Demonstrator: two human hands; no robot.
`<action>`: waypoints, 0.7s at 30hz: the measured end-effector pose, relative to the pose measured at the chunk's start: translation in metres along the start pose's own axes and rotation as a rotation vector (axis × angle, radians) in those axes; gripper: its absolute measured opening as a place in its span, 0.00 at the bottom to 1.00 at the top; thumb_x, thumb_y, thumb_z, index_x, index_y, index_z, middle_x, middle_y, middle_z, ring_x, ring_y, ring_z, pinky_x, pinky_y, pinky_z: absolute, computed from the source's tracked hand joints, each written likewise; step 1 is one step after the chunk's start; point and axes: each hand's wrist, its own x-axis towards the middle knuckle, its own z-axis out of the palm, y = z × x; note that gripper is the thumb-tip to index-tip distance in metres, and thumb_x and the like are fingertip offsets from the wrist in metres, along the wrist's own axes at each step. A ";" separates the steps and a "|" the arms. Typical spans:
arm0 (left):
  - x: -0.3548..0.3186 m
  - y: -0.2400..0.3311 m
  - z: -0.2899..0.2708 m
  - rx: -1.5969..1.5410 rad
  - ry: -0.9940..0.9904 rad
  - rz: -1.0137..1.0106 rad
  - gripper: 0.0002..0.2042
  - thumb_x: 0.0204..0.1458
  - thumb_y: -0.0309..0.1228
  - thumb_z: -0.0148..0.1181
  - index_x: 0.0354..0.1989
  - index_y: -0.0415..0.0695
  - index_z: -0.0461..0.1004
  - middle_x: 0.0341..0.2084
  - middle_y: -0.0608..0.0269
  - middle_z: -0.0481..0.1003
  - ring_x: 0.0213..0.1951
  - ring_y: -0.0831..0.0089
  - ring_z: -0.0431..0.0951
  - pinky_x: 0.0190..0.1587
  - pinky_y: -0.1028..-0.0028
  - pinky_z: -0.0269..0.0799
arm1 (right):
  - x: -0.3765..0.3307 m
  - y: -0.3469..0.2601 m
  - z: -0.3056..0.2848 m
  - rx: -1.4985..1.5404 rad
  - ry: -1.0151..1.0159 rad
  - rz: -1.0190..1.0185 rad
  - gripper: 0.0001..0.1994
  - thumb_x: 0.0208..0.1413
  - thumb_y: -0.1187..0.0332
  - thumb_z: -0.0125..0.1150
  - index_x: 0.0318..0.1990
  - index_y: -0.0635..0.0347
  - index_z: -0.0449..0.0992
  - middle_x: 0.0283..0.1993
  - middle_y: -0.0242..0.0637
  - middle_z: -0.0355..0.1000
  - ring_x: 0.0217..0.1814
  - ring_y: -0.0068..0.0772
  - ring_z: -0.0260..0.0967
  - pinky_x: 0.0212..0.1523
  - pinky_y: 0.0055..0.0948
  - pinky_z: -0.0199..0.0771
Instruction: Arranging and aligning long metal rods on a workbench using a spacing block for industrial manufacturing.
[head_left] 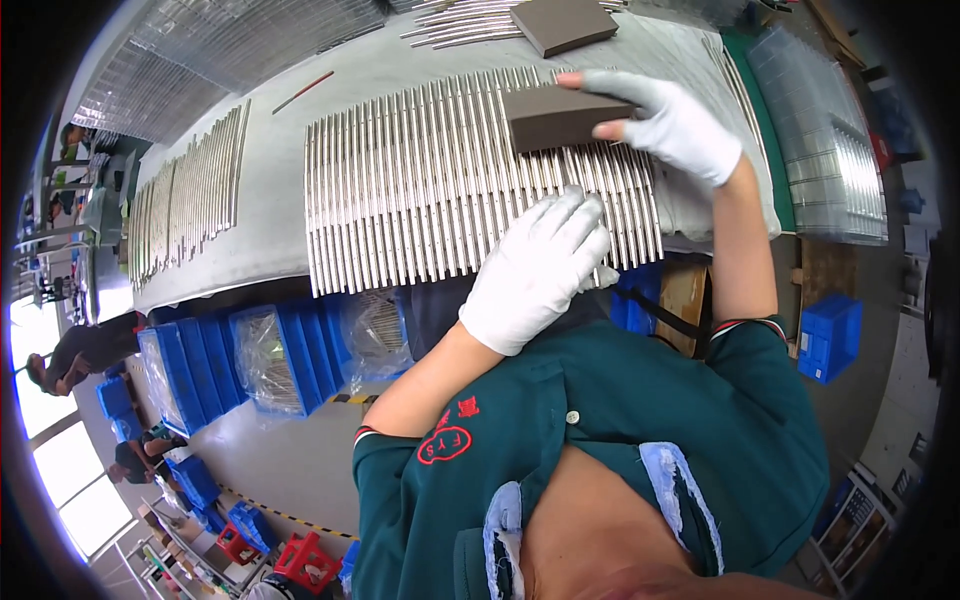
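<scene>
right hand [690, 130]: 1, grip clamped on brown block [555, 122]
left hand [540, 265]: 1, on rod row [400, 190], cannot tell if grip closes
blocks: 2, brown block over rod row, far block [565, 25] beyond
red stick [303, 92]: 1, on desk [275, 190]

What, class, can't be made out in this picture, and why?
Head view:
Parts of the silver rods beneath the dark block: covered by it.
Palm of the left hand: hidden by its back.
Far rods: partly cut off by top edge.
Hands of the distant person: too small.
</scene>
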 end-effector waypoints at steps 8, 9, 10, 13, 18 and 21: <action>0.004 0.002 -0.004 -0.066 0.009 0.000 0.16 0.41 0.33 0.58 0.40 0.41 0.69 0.44 0.55 0.69 0.51 0.58 0.69 0.54 0.64 0.65 | -0.037 -0.009 -0.050 0.150 0.084 0.148 0.26 0.47 0.71 0.62 0.57 0.61 0.67 0.58 0.35 0.66 0.60 0.28 0.61 0.61 0.26 0.58; 0.000 0.002 -0.005 -0.037 -0.008 -0.022 0.17 0.41 0.34 0.58 0.40 0.41 0.69 0.44 0.55 0.69 0.51 0.58 0.69 0.54 0.64 0.65 | -0.028 -0.001 -0.042 0.137 0.023 0.078 0.26 0.47 0.71 0.62 0.57 0.60 0.67 0.58 0.36 0.66 0.60 0.28 0.61 0.61 0.26 0.58; -0.001 0.000 -0.002 -0.039 -0.007 -0.022 0.17 0.41 0.34 0.58 0.40 0.41 0.69 0.44 0.55 0.69 0.51 0.58 0.69 0.54 0.64 0.65 | -0.020 -0.003 -0.032 0.103 -0.020 0.026 0.26 0.47 0.70 0.63 0.56 0.60 0.68 0.58 0.36 0.66 0.59 0.28 0.61 0.61 0.26 0.58; -0.002 -0.003 0.005 0.053 -0.014 0.037 0.17 0.41 0.34 0.58 0.40 0.41 0.69 0.44 0.55 0.69 0.51 0.59 0.69 0.53 0.64 0.65 | 0.000 -0.010 0.002 -0.042 -0.060 -0.028 0.25 0.47 0.71 0.62 0.57 0.58 0.68 0.57 0.36 0.67 0.60 0.29 0.61 0.60 0.27 0.59; 0.002 0.004 -0.002 -0.072 -0.041 -0.033 0.14 0.41 0.27 0.53 0.39 0.41 0.68 0.44 0.56 0.68 0.51 0.59 0.68 0.53 0.64 0.65 | -0.011 -0.005 -0.029 0.122 -0.085 0.065 0.25 0.49 0.79 0.58 0.57 0.59 0.67 0.58 0.32 0.67 0.58 0.23 0.62 0.57 0.24 0.62; 0.000 0.001 0.001 0.012 -0.005 0.003 0.14 0.42 0.27 0.53 0.40 0.41 0.68 0.44 0.56 0.68 0.51 0.59 0.68 0.53 0.65 0.65 | -0.003 -0.009 -0.011 -0.043 -0.068 -0.008 0.24 0.47 0.76 0.59 0.56 0.57 0.68 0.58 0.35 0.67 0.60 0.30 0.61 0.61 0.28 0.59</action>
